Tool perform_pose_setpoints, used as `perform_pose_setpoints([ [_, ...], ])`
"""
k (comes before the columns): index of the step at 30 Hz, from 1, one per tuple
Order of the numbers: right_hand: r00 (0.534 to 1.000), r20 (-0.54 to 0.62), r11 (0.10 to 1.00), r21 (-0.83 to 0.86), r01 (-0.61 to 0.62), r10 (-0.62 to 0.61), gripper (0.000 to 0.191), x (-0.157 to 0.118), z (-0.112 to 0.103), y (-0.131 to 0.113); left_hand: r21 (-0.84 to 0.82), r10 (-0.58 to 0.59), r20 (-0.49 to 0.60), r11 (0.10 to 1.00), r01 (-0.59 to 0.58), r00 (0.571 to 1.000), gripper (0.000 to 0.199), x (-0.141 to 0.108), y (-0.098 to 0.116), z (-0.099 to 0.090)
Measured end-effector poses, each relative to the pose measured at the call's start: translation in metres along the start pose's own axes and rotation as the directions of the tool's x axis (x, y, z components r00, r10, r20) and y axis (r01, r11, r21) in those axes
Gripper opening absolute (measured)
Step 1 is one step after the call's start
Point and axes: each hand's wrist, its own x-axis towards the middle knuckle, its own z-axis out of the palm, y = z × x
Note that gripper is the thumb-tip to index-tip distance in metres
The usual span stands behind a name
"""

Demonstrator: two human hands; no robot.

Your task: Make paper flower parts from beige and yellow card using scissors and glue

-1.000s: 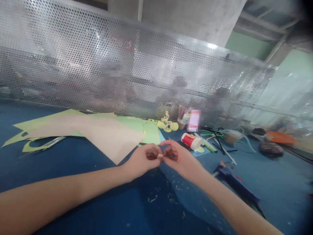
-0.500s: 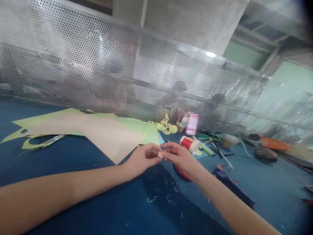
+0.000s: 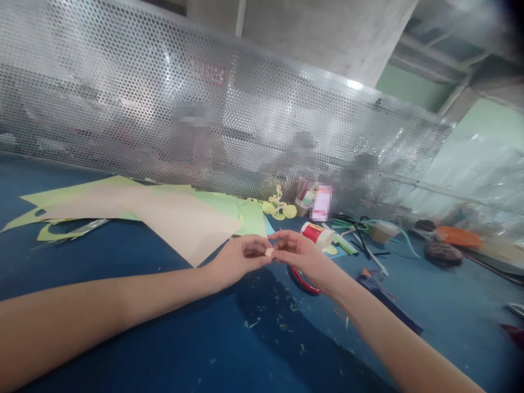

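Between my two hands, at the middle of the view, is a small pale piece (image 3: 269, 252), perhaps paper. My left hand (image 3: 241, 257) pinches it between thumb and fingertips. The fingertips of my right hand (image 3: 301, 255) meet it from the other side, thumb and fingers closed at its edge. Under my right hand lies a red ring-shaped object (image 3: 303, 282), partly covered. Just beyond that hand a white bottle with a red label (image 3: 317, 234) lies on its side. Large pale pink paper (image 3: 188, 226) is spread beyond my left hand.
Green sheets (image 3: 251, 217) and a small yellow paper figure (image 3: 279, 206) lie along a perforated metal screen (image 3: 254, 125). A cup of sticks (image 3: 303, 199), tubes, a dark blue item (image 3: 387, 300) and an orange object (image 3: 458, 237) are to the right. Scraps dot the blue table (image 3: 164, 338).
The view has shifted slightly, so the hands and table appear a little higher. More of the red ring-shaped object shows. Both hands keep nearly the same hold on the small piece.
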Motion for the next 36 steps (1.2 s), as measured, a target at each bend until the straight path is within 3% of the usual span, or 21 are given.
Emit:
perform_pose_setpoints([
  [15,0.998,0.007,0.998,-0.014,-0.06,0.06,0.04,-0.005,-0.001,-0.004,0.036,0.031,0.038,0.999,-0.032,0.999,0.019,-0.001,-0.001,0.002],
  [27,0.998,0.009,0.991,0.118,-0.061,0.06,0.036,-0.002,-0.001,0.002,0.006,0.021,0.012,1.0,-0.021,1.0,0.02,0.001,0.001,0.0],
  [36,0.996,-0.024,0.995,0.056,-0.08,0.081,0.037,-0.003,0.0,0.0,0.022,0.031,0.028,0.999,-0.032,0.999,0.018,-0.001,0.0,0.001],
])
